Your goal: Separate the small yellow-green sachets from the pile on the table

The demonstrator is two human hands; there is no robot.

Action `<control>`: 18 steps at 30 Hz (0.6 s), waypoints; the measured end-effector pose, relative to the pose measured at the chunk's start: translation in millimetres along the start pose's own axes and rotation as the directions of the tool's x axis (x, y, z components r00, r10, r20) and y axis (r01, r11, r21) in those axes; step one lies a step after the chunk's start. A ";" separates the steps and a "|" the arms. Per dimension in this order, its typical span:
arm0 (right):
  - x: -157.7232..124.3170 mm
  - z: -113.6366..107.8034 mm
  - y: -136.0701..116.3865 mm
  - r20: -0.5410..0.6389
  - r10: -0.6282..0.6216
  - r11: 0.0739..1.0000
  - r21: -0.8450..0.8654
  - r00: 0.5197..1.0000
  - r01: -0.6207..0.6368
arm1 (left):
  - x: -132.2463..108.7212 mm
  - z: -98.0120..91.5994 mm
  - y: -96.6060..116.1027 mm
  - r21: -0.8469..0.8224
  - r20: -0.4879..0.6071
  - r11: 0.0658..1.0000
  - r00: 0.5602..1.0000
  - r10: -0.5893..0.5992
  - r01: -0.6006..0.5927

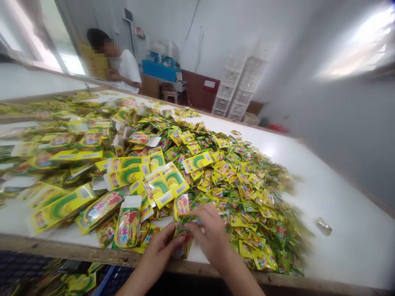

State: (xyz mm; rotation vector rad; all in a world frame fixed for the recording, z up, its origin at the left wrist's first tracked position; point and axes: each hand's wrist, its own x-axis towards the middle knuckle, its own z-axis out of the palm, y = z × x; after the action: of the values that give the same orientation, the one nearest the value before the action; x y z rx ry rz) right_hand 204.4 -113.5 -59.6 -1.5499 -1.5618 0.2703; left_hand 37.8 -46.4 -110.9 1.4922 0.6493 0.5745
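Near the table's front edge, my left hand [162, 246] grips a small printed carton [184, 248] upright, its lower part between thumb and fingers. My right hand [211, 230] is closed at the carton's top, with a small green and yellow packet [194, 220] in its fingers. Those fingers partly cover the packet and the carton's opening, so I cannot tell how far the packet is inside. To the right of my hands spreads a large heap of shiny small packets [243, 191]. Yellow and green cartons [157, 187] lie to the left, and one with its white flap up [128, 224] stands nearby.
The white table [339, 230] has a wooden rim [70, 250]. One loose packet [323, 226] lies at the right. Below the front edge at left, a blue crate [106, 279] holds more cartons. Across the table is a person in a white shirt [129, 68]; stacked white crates [230, 88] stand behind.
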 end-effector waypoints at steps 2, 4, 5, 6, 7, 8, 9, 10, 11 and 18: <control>-0.3 -3.7 3.8 0.072 -0.018 0.998 -0.057 0.997 0.022 | 0.3 -0.6 0.0 0.003 0.006 1.000 1.000 -0.002 0.002; 2.3 -8.0 3.0 0.155 -0.015 0.992 -0.122 0.988 0.035 | 0.5 0.6 1.8 0.004 0.014 1.000 1.000 -0.002 0.002; 4.6 -10.0 0.6 0.191 -0.004 0.986 -0.162 0.981 0.036 | 0.5 1.7 3.0 -0.001 0.017 1.000 1.000 -0.003 0.003; 7.4 -11.9 -2.9 0.224 0.006 0.978 -0.206 0.975 0.041 | 0.4 2.9 4.1 -0.011 0.018 1.000 1.000 -0.004 0.004; 10.4 -13.7 -7.3 0.256 0.014 0.966 -0.253 0.967 0.052 | 0.3 4.2 5.0 -0.024 0.019 1.000 1.000 -0.006 0.006; 13.6 -15.7 -12.3 0.287 0.016 0.952 -0.297 0.958 0.073 | 0.2 5.5 5.8 -0.039 0.020 0.999 1.000 -0.006 0.007; 16.7 -18.0 -17.4 0.318 0.011 0.937 -0.333 0.948 0.101 | 0.1 6.5 6.4 -0.060 0.020 0.998 1.000 -0.005 0.006; 19.6 -20.9 -22.3 0.352 0.002 0.926 -0.355 0.936 0.131 | 0.0 7.4 6.9 -0.086 0.019 0.996 1.000 -0.002 0.004; 22.2 -24.2 -26.3 0.390 -0.009 0.920 -0.358 0.921 0.161 | -0.1 7.8 7.4 -0.114 0.017 0.993 1.000 -0.002 0.004; 28.3 -38.7 -23.9 0.346 0.088 0.958 -0.287 0.934 0.016 | -1.1 3.9 13.2 -0.206 0.068 0.977 0.997 -0.031 0.044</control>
State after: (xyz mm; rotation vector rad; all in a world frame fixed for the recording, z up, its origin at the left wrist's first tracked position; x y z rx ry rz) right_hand 220.0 -109.3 -8.5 -1.8317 -1.9225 0.3762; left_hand 40.4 -49.9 -97.7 1.2946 0.5490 0.5461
